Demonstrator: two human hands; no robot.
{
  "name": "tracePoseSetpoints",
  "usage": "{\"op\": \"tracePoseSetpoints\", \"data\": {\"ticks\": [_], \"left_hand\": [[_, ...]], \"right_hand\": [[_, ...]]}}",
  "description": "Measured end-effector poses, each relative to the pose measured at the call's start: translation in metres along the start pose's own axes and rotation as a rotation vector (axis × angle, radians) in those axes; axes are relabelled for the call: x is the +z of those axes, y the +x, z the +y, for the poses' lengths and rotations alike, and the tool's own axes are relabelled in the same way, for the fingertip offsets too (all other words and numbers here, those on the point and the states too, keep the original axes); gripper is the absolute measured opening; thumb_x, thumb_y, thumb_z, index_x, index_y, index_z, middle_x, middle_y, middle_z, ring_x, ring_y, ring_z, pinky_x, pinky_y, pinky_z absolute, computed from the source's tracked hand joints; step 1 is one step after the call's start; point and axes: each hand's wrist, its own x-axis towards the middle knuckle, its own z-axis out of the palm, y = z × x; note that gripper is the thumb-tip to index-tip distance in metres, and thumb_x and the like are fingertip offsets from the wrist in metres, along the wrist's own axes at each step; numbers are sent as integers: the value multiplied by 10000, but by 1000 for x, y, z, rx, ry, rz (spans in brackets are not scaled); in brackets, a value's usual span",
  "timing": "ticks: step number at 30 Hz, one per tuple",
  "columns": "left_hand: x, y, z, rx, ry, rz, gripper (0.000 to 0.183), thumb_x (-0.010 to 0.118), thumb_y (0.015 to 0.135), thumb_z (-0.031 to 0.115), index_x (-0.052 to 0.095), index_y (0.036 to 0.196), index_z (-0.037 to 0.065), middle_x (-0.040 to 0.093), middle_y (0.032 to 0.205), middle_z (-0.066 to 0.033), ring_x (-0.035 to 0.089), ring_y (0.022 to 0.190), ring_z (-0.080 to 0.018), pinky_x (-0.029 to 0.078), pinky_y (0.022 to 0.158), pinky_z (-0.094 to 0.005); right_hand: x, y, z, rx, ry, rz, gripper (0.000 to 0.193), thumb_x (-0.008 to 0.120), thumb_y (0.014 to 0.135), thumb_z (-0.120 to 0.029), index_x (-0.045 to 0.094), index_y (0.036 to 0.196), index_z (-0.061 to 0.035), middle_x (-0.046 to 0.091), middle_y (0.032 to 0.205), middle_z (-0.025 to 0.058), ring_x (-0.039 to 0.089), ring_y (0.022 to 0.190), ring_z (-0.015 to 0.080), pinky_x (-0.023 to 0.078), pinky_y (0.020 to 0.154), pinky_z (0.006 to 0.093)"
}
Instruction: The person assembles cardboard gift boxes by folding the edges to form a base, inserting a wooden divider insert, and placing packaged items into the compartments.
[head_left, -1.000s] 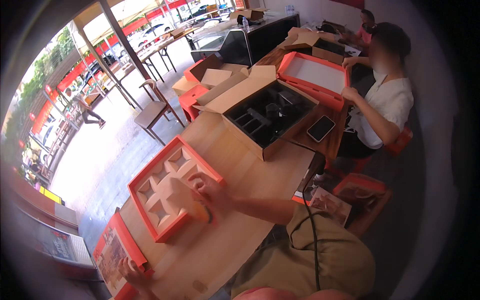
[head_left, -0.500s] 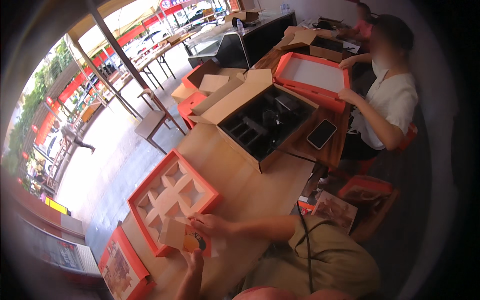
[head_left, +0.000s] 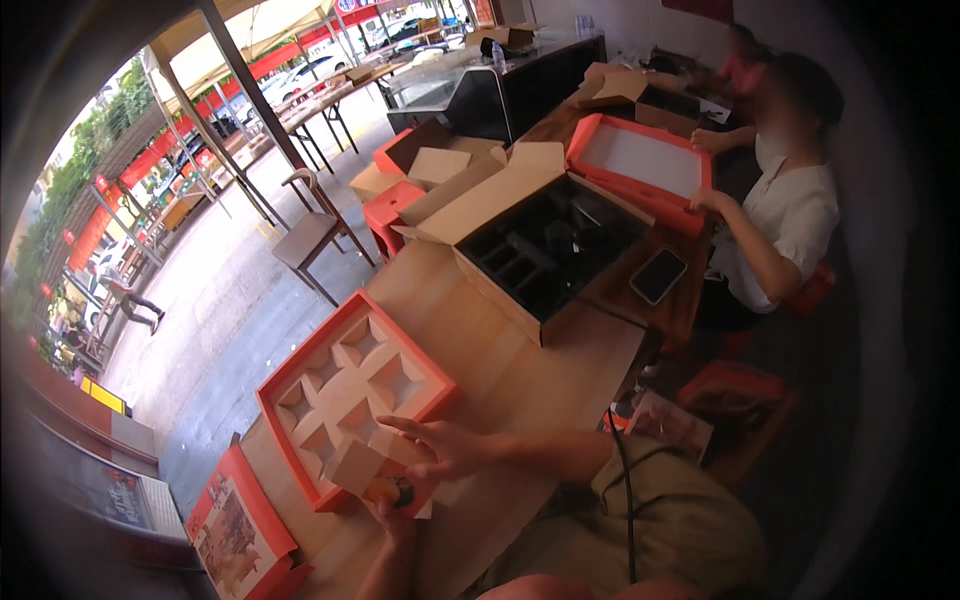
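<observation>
Left hand [head_left: 392, 510] grasps a small round cake [head_left: 385, 491]; right hand [head_left: 450, 447], fingers spread loose, steadies the tan box [head_left: 358, 464] beside the red tray [head_left: 350, 392].

Daylit fisheye view, dim toward the right.
Bright daylight floods from far left of the hands [head_left: 430, 455]; edges bend and darken, rim blurs, faces soft.

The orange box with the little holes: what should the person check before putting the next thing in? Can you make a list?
1. Orange tray box flat on the table: ok.
2. Compartments free: cannot tell, several look empty.
3. Small tan box at the tray's near edge: ok.
4. Right hand over that box: ok.
5. Left hand grip on the small dark thing: cannot tell.
</observation>
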Motion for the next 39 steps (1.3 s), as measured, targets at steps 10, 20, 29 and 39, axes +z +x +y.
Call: {"op": "tracePoseSetpoints", "data": {"ticks": [10,20,29,39], "left_hand": [[50,27,75,358,608,-156,445,637,978,297,569,1302,0,623,1224,-115,616,1098,-223,518,910,-367],[116,90,177,364,491,-86,386,679,994,296,611,1219,-9,656,1181,-115,647,1085,-205,534,924,-351],[136,76,181,704,567,29,493,728,950,351,591,1248,-17,628,1202,-107,620,1093,-187,532,887,-329],[139,82,192,634,500,26,569,789,890,407,554,1208,-2,596,1129,-63,605,1045,-159,527,879,-320]], "right_hand": [[3,6,0,4,184,-87,694,723,990,-329,383,1522,-41,617,1357,191,639,1225,235,527,1022,358],[-57,105,-98,-183,-11,-98,456,793,942,-335,600,1219,-29,684,979,100,633,844,142,513,706,338],[-66,102,-109,-190,-117,-128,621,849,887,-262,464,1340,-81,583,964,80,628,903,190,560,829,359],[-55,111,-94,-163,-27,-52,562,830,915,-248,464,1307,-80,617,1152,116,706,1079,219,635,777,341]]}}
